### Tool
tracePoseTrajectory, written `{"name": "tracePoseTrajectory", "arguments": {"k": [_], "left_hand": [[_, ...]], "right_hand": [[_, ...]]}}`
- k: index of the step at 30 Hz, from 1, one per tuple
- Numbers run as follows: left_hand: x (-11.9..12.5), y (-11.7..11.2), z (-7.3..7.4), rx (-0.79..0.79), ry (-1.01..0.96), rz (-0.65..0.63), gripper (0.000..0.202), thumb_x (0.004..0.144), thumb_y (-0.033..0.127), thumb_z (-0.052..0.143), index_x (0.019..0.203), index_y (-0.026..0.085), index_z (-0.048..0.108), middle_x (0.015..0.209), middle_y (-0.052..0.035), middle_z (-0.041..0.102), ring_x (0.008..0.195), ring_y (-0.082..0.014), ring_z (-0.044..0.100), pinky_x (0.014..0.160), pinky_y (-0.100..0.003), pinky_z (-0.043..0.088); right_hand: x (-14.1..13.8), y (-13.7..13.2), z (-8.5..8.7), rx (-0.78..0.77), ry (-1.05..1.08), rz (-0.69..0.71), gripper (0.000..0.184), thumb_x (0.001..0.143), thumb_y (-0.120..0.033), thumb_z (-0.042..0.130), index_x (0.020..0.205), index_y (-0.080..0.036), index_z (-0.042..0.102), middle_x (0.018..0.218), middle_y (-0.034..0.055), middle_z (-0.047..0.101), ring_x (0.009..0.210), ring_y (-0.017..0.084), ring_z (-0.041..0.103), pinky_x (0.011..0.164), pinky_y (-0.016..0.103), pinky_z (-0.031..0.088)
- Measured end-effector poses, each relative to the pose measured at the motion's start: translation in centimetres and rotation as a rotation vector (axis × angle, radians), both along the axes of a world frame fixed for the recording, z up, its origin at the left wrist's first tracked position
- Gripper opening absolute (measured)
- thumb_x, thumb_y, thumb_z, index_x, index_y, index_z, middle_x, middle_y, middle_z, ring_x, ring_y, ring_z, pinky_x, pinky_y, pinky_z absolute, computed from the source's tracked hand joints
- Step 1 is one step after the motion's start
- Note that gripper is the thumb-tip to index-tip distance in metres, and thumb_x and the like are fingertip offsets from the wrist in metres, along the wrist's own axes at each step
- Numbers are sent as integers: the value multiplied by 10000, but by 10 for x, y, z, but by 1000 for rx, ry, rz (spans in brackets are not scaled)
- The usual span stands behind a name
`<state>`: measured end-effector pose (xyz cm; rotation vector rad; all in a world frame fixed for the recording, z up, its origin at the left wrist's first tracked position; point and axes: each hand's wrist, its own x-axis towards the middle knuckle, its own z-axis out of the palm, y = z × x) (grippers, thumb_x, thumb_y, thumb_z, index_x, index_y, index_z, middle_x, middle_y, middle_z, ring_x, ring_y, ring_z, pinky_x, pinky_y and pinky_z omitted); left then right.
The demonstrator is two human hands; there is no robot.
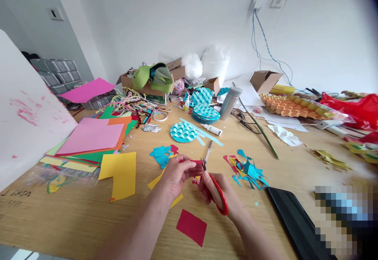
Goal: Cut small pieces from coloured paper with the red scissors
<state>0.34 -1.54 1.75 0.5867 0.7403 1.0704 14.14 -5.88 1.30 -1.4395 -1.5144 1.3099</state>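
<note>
My left hand (179, 173) pinches a small piece of red paper (197, 164) between thumb and fingers. My right hand (217, 191) is closed round the red handles of a pair of scissors (222, 200), whose blades meet the paper's right end. Beneath the hands lie small red and yellow scraps, partly hidden. A dark red paper rectangle (191, 227) rests on the table nearer to me. Blue fish-shaped cutouts (161, 156) sit just beyond my left hand. Past the scissors' tips lies a thin craft knife or pen (208, 151).
Paper sheets (90, 136) are stacked at left, near a yellow sheet (125, 177). Blue and red scraps (249, 171) lie right of my hands, beside a black tablet (291, 216). Farther back stand a wave-patterned disc (183, 132), a grey bottle (231, 103) and an orange egg tray (295, 106).
</note>
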Motion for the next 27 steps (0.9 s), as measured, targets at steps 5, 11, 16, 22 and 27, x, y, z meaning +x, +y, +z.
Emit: {"name": "tracePoseTrajectory", "arguments": {"k": [5, 11, 16, 22, 27], "left_hand": [[0, -1, 2, -13, 14, 5, 159, 556, 131, 692, 621, 147, 548, 662, -73, 708, 615, -174, 661, 655, -297, 506], [0, -1, 2, -18, 34, 11, 184, 537, 141, 694, 622, 157, 532, 647, -64, 700, 612, -174, 658, 660, -299, 504], [0, -1, 3, -17, 41, 12, 185, 540, 148, 688, 623, 159, 523, 674, -79, 709, 618, -182, 660, 662, -309, 506], [0, -2, 4, -13, 43, 14, 172, 542, 148, 678, 602, 160, 517, 666, -78, 707, 606, -181, 656, 653, -309, 502], [0, -2, 5, -22, 35, 14, 170, 531, 139, 677, 589, 158, 518, 663, -77, 705, 599, -176, 652, 647, -305, 502]], "right_hand": [[1, -1, -3, 18, -85, 38, 603, 836, -681, 388, 621, -139, 540, 426, 3, 514, 375, 88, 438, 400, 196, 299], [1, 1, -6, 17, -128, 17, 619, 818, -703, 390, 584, -145, 524, 401, -6, 493, 344, 78, 413, 378, 188, 280], [2, 2, -6, 18, -130, 17, 599, 820, -685, 410, 548, -158, 491, 385, -17, 467, 331, 70, 383, 353, 180, 246], [2, 1, -2, -3, -140, 3, 550, 804, -651, 481, 546, -165, 490, 378, -23, 460, 321, 74, 385, 345, 183, 245], [1, 1, -2, -15, -123, -17, 543, 779, -654, 510, 532, -171, 487, 370, -34, 436, 310, 75, 379, 331, 184, 237]]}}
